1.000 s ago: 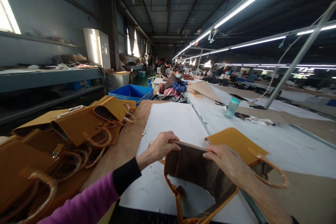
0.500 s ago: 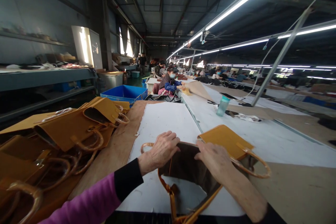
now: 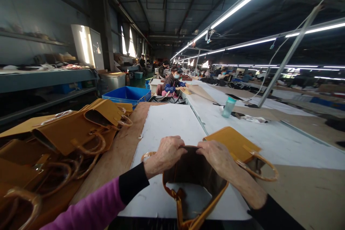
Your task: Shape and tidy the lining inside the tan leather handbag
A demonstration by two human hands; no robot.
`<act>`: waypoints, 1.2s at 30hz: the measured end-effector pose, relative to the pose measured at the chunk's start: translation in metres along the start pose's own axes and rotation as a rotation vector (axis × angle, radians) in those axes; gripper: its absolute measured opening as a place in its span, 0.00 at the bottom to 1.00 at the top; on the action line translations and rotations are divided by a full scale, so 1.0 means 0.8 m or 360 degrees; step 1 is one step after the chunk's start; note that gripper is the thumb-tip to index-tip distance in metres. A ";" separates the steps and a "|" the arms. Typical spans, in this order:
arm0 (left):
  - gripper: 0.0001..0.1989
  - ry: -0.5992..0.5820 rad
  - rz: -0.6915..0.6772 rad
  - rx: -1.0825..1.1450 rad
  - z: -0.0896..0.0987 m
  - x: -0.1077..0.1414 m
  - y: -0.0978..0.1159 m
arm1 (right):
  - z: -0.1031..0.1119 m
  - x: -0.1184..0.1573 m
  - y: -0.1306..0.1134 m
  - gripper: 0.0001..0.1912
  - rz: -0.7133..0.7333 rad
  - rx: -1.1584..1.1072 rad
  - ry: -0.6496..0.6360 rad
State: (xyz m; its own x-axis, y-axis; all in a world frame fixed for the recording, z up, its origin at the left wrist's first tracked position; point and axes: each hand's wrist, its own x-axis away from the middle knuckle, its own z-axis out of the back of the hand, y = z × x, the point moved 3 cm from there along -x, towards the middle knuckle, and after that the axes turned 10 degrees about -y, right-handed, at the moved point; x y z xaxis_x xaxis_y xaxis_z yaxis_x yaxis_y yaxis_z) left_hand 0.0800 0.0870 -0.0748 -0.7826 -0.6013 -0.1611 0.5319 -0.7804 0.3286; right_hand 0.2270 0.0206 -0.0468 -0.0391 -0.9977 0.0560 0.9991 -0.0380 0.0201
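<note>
A mustard-yellow handbag (image 3: 198, 167) with a dark brown lining stands in front of me, its mouth toward me. Through its bottom I see a pale surface. My left hand (image 3: 170, 152) pinches the far rim on the left, thumb inside. On the same rim, a short gap to the right, my right hand (image 3: 215, 156) grips with its fingers curled over. A wrapped handle (image 3: 147, 155) pokes out behind my left wrist. Just beyond my right hand lies another yellow handbag (image 3: 231, 143), its looped handle (image 3: 265, 178) pointing right.
Many yellow bags (image 3: 70, 133) with wrapped handles are heaped on the left. White paper (image 3: 172, 118) covers the table. A blue bin (image 3: 126, 95) stands beyond the heap; a teal bottle (image 3: 229, 107) and a slanted metal post (image 3: 288, 57) are at right. A co-worker (image 3: 172, 82) sits farther up the table.
My right hand has shifted slightly left along the bag's far rim, closer to my left hand. The bag's mouth looks rounder now. My left hand has hardly moved.
</note>
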 end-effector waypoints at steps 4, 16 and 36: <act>0.12 -0.0003 -0.0017 -0.0140 0.005 -0.005 0.005 | -0.002 0.000 0.000 0.12 0.0002 0.0002 0.0005; 0.08 -0.0259 -0.0027 0.0492 0.007 -0.023 -0.004 | -0.002 -0.004 -0.003 0.14 0.0016 -0.0174 -0.0058; 0.07 0.0006 0.0145 0.1020 0.007 0.015 -0.031 | -0.006 -0.019 -0.010 0.14 0.0194 -0.0515 -0.0160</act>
State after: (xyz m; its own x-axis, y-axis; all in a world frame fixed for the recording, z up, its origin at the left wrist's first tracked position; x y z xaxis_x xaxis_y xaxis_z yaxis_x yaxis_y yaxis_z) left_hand 0.0552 0.1000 -0.0796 -0.7417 -0.6618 -0.1092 0.2968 -0.4699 0.8313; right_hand 0.2200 0.0356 -0.0527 0.0951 -0.9861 0.1365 0.9499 0.0489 -0.3088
